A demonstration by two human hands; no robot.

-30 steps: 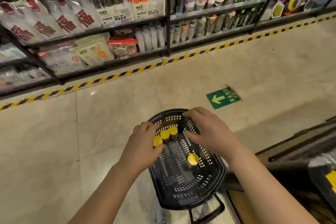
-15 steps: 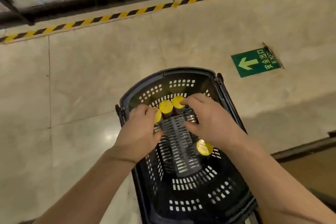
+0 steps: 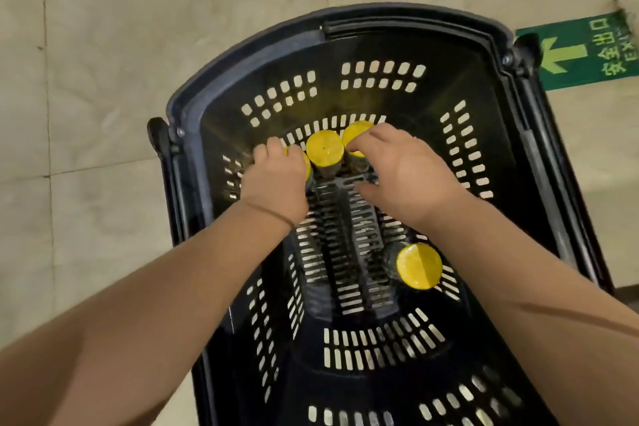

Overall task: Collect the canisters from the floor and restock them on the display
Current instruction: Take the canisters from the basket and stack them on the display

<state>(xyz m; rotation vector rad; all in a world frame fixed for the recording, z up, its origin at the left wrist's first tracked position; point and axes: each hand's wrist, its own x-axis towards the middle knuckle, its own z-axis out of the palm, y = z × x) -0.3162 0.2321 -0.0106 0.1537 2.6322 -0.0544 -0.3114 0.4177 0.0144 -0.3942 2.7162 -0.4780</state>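
Fingers [image 3: 275,149] of left hand [image 3: 276,180] curled round half-hidden left canister [image 3: 306,164], right hand's [image 3: 401,173] round right canister [image 3: 355,135].

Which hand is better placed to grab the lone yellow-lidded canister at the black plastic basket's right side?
Right, probably. The lone yellow-lidded canister sits beside the right forearm, near the right hand; the left hand grips the leftmost canister across the black plastic basket and would cross over.

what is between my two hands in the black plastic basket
Head view: one upright yellow-lidded round canister stands between the left hand and the right hand, at their fingertips.
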